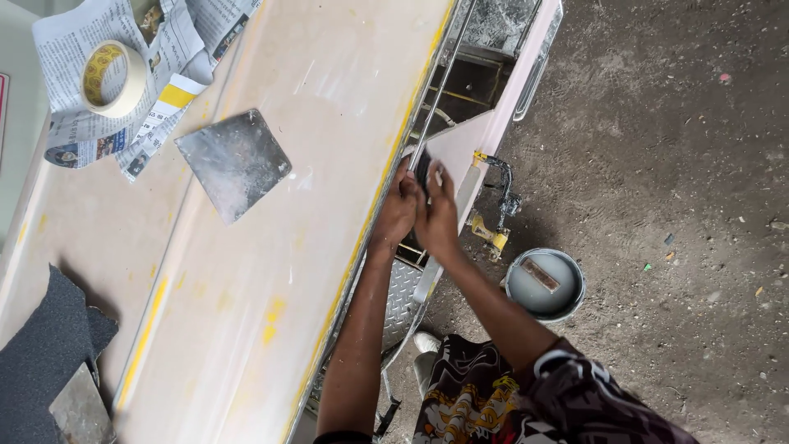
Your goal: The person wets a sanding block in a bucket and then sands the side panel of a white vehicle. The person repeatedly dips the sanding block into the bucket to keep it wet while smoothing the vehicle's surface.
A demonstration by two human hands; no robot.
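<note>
Pale, putty-smeared panel fills most of your view, a long slab with yellow showing along its edge and in patches, lying on the worktop. Below its right edge you have a metal frame with a diamond-plate step, and past that the rough grey floor.

Both your hands meet at the panel's right edge. Your left hand is curled against the edge, and your right hand is closed round a small dark piece, pressed to the same spot. Most of that piece is hidden by your fingers, so what it is cannot be told.

My judgement is that the risk lies at the edge itself. Press unevenly and the dark piece could skid off the narrow rim, taking your knuckles into the thin metal rod that runs just beside them. Lean too far and you could tip onto the step.

On the floor just right of your forearm stands a grey bucket with a flat tool lying in it, near enough for an elbow to catch. A clamp-like fitting juts out between bucket and panel.

On the panel, well apart from your hands, lies a square metal plate dusted white. Further off are newspaper sheets with a roll of masking tape on them, and a dark grey abrasive sheet at the near left corner.
</note>
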